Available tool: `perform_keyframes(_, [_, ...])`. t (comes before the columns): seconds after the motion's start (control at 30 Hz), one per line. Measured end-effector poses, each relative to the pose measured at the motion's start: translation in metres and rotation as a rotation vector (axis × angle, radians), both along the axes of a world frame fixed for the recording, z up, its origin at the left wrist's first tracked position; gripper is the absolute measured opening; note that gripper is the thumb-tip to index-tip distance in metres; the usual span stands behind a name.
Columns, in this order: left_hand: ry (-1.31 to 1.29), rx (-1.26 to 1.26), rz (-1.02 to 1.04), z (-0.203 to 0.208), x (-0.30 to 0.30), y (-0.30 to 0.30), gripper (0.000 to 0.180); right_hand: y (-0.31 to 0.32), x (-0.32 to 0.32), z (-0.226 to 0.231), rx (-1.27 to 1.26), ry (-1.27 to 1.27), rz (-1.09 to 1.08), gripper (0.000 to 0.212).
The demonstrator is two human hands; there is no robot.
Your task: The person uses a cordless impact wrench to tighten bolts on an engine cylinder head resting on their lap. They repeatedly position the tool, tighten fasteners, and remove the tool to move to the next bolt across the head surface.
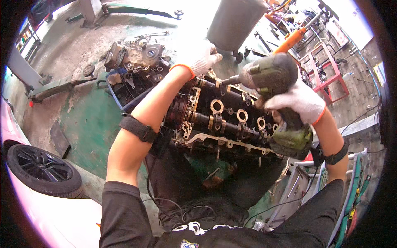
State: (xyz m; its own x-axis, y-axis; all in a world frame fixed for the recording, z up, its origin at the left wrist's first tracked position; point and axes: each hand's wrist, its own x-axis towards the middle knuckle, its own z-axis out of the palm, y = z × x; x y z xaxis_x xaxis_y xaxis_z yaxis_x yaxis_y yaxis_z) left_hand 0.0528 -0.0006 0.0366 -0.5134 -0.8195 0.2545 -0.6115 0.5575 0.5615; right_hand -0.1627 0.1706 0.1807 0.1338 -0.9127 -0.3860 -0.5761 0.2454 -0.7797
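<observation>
Right hand [298, 102], gloved, clamped round grip of green cordless impact wrench [278, 97], bit aimed at far edge of cylinder head [219, 115]. Left hand [205, 57], gloved, fingers closed at head's far end, what it holds hidden. Wrench looks heavy, rigid; hold by handle. Head sits ahead of knees, oily, likely slippery.

Tool tip [225, 80] behind left hand [202, 58], unseen.

The scene is seen from one head-worn fisheye camera, aimed steeply downward, close above the engine block [223, 120].
</observation>
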Motion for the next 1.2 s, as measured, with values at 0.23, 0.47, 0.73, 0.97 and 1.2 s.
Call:
perform_keyframes(0.23, [0.005, -0.108, 0.027, -0.008, -0.001, -0.002, 0.042, -0.046, 0.002, 0.027, 0.177, 0.09, -0.053, 0.023])
perform_keyframes(0.47, [-0.06, -0.113, 0.065, -0.007, -0.003, 0.002, 0.041, -0.043, 0.009, 0.029, 0.222, -0.009, -0.142, 0.027])
perform_keyframes(0.73, [-0.077, -0.095, 0.017, -0.007, -0.002, 0.001, 0.042, -0.032, 0.004, 0.022, 0.188, 0.059, -0.14, 0.022])
perform_keyframes(0.97, [-0.005, -0.227, -0.005, -0.007, 0.001, 0.0, 0.039, -0.032, 0.008, 0.031, 0.164, 0.057, -0.125, 0.018])
perform_keyframes(1.2, [0.029, -0.135, -0.031, -0.004, 0.001, 0.003, 0.034, -0.027, 0.003, 0.029, 0.181, 0.076, -0.033, 0.021])
